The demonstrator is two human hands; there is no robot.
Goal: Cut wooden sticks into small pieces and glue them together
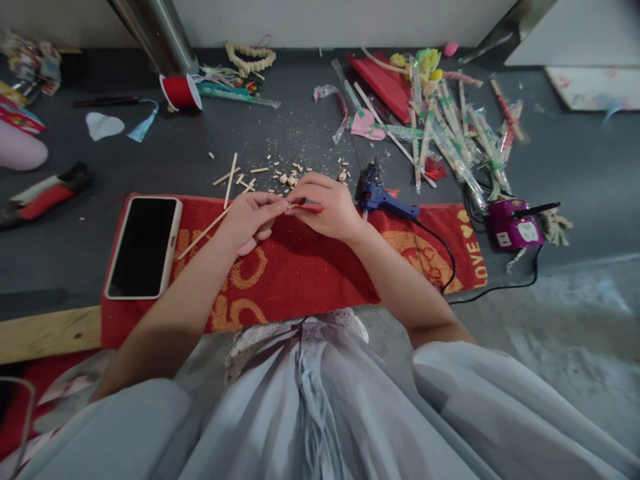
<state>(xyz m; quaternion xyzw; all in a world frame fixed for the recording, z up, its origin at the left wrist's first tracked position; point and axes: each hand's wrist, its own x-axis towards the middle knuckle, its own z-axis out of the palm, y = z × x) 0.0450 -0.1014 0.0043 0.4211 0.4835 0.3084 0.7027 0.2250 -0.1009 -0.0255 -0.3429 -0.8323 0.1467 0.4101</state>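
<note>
Pinching a pale bit (pixel 290 206), left hand (pixel 250 219) and right hand (pixel 327 200) meet, a red strip (pixel 313 208), seemingly right-held, running from it toward three o'clock.

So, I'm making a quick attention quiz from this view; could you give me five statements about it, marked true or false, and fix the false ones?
1. The left hand and right hand meet at a small piece over the red towel. True.
2. The blue hot-glue gun lies beside the left hand. False: the blue hot-glue gun lies beside the right hand.
3. The smartphone lies on the towel's left end, its screen dark. True.
4. The spool is wound with green thread. False: the spool's winding is red.
5. The pliers lie left of the smartphone. True.
</note>
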